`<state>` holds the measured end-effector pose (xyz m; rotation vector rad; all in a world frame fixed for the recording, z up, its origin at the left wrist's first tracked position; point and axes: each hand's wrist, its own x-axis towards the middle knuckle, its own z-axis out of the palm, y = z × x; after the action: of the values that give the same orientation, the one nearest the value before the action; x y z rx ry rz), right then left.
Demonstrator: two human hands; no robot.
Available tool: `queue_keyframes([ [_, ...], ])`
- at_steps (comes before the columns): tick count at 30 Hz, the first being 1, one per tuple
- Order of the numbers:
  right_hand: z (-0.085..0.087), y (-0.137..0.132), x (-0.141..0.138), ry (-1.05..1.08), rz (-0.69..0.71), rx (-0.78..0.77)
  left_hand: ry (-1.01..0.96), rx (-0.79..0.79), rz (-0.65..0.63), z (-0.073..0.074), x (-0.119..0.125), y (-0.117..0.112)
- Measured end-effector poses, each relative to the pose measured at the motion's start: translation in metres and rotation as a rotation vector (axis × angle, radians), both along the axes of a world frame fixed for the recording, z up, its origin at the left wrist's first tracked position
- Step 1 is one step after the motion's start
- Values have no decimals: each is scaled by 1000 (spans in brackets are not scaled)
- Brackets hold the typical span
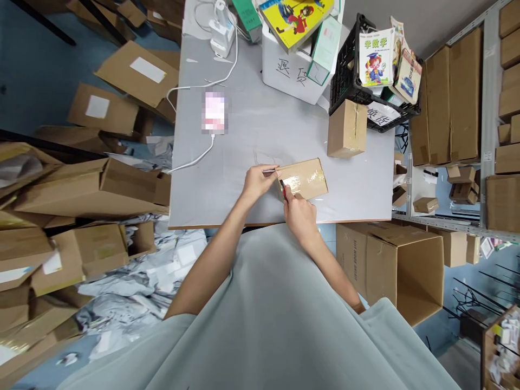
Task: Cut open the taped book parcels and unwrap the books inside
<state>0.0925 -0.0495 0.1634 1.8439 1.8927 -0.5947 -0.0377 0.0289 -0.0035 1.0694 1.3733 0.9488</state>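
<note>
A small taped cardboard box (307, 176) lies near the front edge of the grey table, its shiny tape catching the light. At its left end, my left hand (260, 181) is closed with thumb and fingertips on the upper corner edge. My right hand (300, 214) grips a red and black utility knife (283, 188), index finger stretched along it. The knife's tip rests at the box's left end; the blade itself is too small to make out. A second cardboard box (347, 129) stands upright, further back to the right.
A white bin (290, 84) with books and green boxes stands at the back, beside a black crate (349, 73) of books. A blurred phone (215, 112) with a cable lies left. Piled cartons (77, 189) flank the table; a large open carton (418, 271) sits right.
</note>
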Motion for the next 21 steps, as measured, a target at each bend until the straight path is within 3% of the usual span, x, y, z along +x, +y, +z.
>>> queue_keyframes([
  [4, 3, -10, 5, -14, -19, -41, 113, -4, 8, 3, 10, 0],
  [14, 13, -43, 18, -44, -19, -113, 94, 12, 36, 5, 12, -5],
  [21, 20, -28, 29, 12, -56, -37, 67, 6, 8, 3, 9, 1],
])
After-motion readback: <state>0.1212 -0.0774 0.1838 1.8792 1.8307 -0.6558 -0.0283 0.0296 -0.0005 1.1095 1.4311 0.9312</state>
